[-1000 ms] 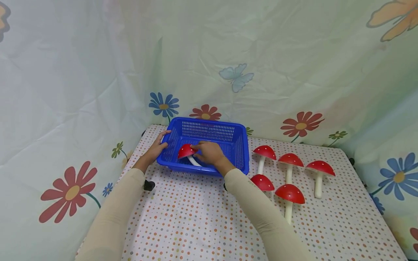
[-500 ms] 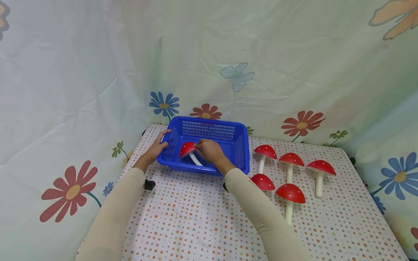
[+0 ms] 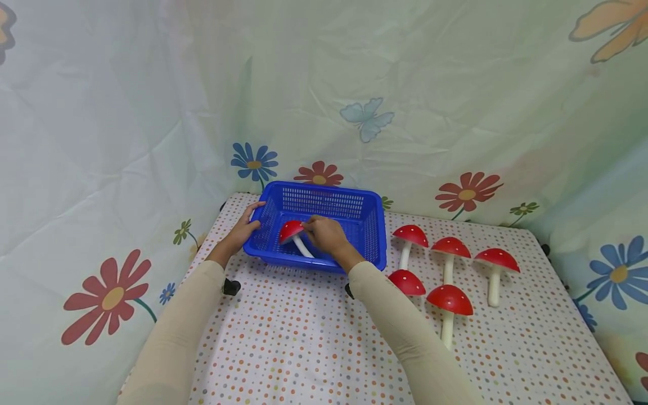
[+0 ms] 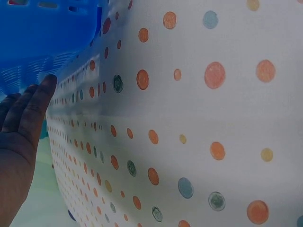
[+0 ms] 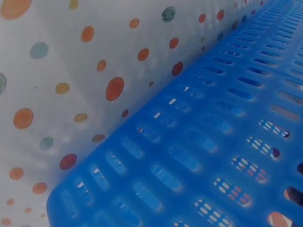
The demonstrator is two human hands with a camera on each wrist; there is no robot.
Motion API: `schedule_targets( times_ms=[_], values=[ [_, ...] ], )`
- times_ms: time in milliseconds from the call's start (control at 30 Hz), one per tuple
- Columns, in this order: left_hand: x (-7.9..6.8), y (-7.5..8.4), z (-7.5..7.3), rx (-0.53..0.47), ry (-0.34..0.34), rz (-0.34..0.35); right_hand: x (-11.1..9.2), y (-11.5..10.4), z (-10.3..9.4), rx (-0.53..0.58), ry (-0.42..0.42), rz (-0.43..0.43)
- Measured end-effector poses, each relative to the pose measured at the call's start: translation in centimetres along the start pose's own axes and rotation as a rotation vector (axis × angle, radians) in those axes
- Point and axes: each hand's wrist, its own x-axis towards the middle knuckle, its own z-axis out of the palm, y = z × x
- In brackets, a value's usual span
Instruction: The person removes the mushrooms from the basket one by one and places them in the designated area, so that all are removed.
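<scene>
A toy mushroom (image 3: 291,230) with a red, white-spotted cap and white stem leans inside the blue plastic basket (image 3: 372,242). My right hand (image 3: 326,234) pinches the right edge of its cap, over the basket's interior. At the basket's left end, my left hand (image 3: 240,232) rests with its fingers against the side. The left wrist view shows those fingers (image 4: 34,106) extended and touching the slotted wall. In the right wrist view the basket's slotted side (image 5: 189,137) blocks most of the right hand.
Several more red-capped mushrooms (image 3: 450,300) lie on the dotted tablecloth (image 3: 293,337) right of the basket. A flower-printed curtain (image 3: 304,84) stands behind and at both sides. A black clamp-like piece (image 3: 231,287) sits beside the left wrist.
The mushroom in the basket has shifted slightly right with my right hand, and its stem now lies a little further right. The left hand and the basket have stayed put.
</scene>
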Motion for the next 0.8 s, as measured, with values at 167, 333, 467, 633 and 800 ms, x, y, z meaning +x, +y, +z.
schedule_targets(
  times_ms=[167,333,467,633,800],
  values=[
    [0.1,-0.1,0.1,0.009,0.013,0.021,-0.2,0.2,-0.3,0.019,0.097,0.033],
    [0.1,-0.2,0.1,0.012,0.013,0.03,-0.6,0.6,-0.7,0.088,0.199,0.114],
    [0.1,-0.2,0.1,0.023,0.013,0.036,-1.0,1.2,-1.4,0.185,0.287,0.188],
    [0.0,-0.1,0.1,0.027,0.015,0.03,-1.8,2.2,-2.6,0.273,0.396,0.224],
    [0.0,-0.1,0.1,0.006,0.008,0.017,-2.5,3.1,-4.2,0.321,0.512,0.212]
  ],
)
